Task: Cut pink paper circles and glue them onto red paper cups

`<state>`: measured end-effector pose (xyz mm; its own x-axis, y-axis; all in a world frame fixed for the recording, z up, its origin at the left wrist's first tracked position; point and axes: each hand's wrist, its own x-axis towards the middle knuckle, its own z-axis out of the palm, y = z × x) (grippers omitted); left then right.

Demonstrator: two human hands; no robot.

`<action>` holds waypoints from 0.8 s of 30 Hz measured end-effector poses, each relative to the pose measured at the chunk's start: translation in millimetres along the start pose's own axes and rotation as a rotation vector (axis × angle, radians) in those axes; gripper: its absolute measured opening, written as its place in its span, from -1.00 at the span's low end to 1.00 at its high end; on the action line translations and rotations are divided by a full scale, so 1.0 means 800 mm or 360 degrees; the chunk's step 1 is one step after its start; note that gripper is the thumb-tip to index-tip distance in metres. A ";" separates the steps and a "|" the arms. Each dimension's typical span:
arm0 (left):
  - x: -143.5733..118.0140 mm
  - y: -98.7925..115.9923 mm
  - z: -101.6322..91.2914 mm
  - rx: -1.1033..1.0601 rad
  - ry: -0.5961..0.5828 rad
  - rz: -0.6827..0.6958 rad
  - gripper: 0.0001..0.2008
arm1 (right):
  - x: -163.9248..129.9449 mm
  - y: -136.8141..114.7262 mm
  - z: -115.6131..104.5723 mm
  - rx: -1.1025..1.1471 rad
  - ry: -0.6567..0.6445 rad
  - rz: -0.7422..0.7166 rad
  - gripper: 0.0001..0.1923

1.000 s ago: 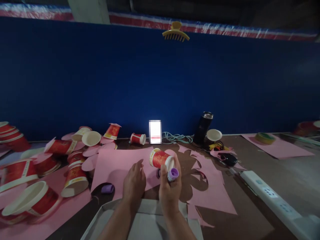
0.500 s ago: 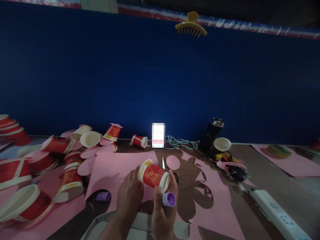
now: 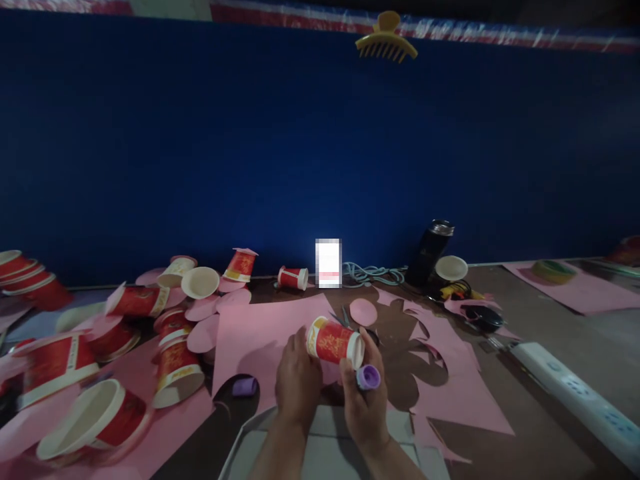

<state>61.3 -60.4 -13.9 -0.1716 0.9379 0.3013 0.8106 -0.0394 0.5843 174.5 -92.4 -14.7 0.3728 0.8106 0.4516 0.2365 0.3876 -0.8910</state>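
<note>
1. Left hand (image 3: 299, 377) grips the red paper cup (image 3: 334, 341) sideways above the desk's near edge; squeezing could crush its wall
2. Right hand (image 3: 364, 403) clasps the open purple glue stick (image 3: 369, 377) touching the cup's base; glue could smear the pink paper sheet (image 3: 260, 333)

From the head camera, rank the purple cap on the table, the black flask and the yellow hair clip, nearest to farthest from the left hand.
1. Purple cap, just left of the left hand on the table.
2. Black flask, back right by the blue wall.
3. Yellow hair clip, atop the wall.
</note>
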 end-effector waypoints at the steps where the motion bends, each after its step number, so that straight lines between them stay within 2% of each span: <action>1: 0.000 0.001 -0.002 -0.0048 -0.0014 -0.0001 -0.55 | -0.002 -0.001 0.001 0.0005 0.0000 0.0001 -0.39; 7: 0.004 -0.003 -0.001 -0.0183 -0.0003 -0.0088 -0.59 | 0.000 -0.007 -0.001 -0.0095 0.0042 -0.0110 -0.43; 12: 0.007 -0.002 0.003 -0.0128 0.0300 -0.0046 -0.55 | 0.016 -0.011 -0.008 -0.0218 0.0182 -0.0226 -0.41; 15: 0.005 0.005 0.000 -0.0092 0.0404 0.0152 -0.40 | 0.024 -0.010 -0.010 -0.0289 0.0210 -0.0225 -0.41; 19: 0.001 0.012 -0.003 -0.0050 0.0355 0.0625 -0.26 | 0.025 -0.005 -0.009 -0.0329 0.0147 -0.0153 -0.42; 24: 0.000 0.011 -0.001 -0.0005 0.0328 0.0766 -0.20 | 0.020 -0.003 -0.005 -0.0355 -0.0045 -0.0235 -0.40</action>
<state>67.7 -60.9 -8.3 0.1130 0.7263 0.6780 0.8232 -0.4506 0.3455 183.4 -82.4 -5.3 0.2952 0.7656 0.5716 0.4794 0.3988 -0.7818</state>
